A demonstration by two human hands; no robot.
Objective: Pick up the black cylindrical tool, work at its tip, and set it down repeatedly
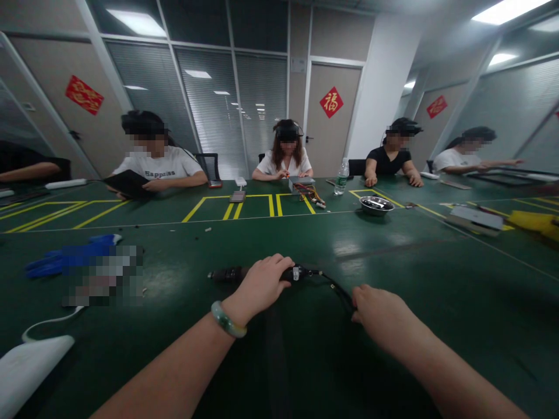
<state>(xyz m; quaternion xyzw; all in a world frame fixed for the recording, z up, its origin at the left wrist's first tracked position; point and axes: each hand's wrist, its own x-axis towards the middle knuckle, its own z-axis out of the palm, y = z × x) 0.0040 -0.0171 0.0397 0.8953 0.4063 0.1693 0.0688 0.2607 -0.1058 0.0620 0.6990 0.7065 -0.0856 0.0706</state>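
Note:
A black electric screwdriver (227, 274) lies sideways on the green table, its narrow tip pointing left. Over the middle of its body, my left hand (264, 285) is closed with the fingers wrapped round it and hides that part. From the tool's right end, past a small white label, runs a black cord (340, 293). My right hand (382, 311) pinches this cord a short way from the tool.
A blue glove (78, 256) and a blurred-out object (107, 276) lie at left, with a white device (32, 372) nearer me. Beyond are a metal bowl (376, 205), a water bottle (341, 177) and a grey box with wires (301, 185). Several people sit across the table.

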